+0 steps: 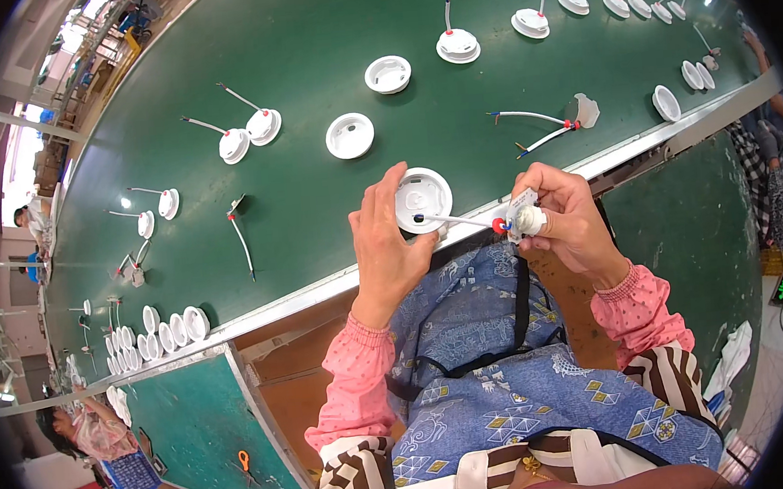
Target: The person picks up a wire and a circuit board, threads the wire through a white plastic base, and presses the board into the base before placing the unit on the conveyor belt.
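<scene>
My left hand (385, 245) grips a round white plastic housing (424, 194) by its rim, just over the table's near edge. Its hollow inner side faces up. Between the fingers of my right hand (566, 217) is a small light module (525, 216), with a pale plate, a white knob-like part and a red collar. A white cable (457, 220) runs from the red collar to a dark hole in the housing. Beyond my hands, two more housings (350, 136) lie hollow side up on the green table (297, 215).
Housings with upright cables (459, 44) line the far side. Loose cabled modules (575, 121) lie to the right, and another (241, 242) lies left. Several housings (177, 329) stand on edge along the near left. Orange scissors (244, 460) rest on a lower green surface. People sit further along.
</scene>
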`<state>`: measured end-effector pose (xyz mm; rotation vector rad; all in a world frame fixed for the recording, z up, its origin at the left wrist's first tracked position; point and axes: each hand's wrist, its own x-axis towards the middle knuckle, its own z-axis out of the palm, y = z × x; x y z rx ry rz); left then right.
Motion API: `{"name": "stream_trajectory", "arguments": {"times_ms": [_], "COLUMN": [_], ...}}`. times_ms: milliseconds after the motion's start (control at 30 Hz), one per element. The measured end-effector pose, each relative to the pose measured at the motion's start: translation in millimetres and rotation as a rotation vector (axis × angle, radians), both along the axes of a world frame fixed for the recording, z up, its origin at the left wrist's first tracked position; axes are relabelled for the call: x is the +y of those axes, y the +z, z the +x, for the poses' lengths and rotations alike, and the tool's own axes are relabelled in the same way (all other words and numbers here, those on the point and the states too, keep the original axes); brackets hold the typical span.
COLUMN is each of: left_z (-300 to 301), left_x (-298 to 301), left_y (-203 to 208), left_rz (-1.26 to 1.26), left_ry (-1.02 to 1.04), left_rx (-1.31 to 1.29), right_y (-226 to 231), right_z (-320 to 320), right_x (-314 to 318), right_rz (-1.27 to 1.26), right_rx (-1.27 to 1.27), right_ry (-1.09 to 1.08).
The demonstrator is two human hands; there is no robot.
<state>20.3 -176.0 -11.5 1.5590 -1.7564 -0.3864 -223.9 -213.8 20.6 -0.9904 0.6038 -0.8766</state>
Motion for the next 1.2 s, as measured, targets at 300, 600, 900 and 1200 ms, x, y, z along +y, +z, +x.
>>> {"name": "stream_trajectory", "arguments": {"times_ms": [300, 600, 900, 1200], "left_z": [-1, -18, -26, -26], "left_x": [5, 13, 5, 8], "left_y": [12, 36, 41, 42], "left_rz": [-0.045, 0.019, 0.059, 0.070], "left_ry": [-0.015, -0.179, -0.304, -0.379], "left_rx": [-0.002, -0.027, 0.204, 0.295], "right_y": [12, 11, 15, 17], "right_z": [1, 27, 29, 33], "right_x": [8, 11, 10, 12], "right_rz": [-0.115, -0.848, -1.084, -1.254], "right_rx": [0.150, 0.669, 0.702, 0.680], "right_ry": [-0.031, -0.241, -0.178, -0.264]}}
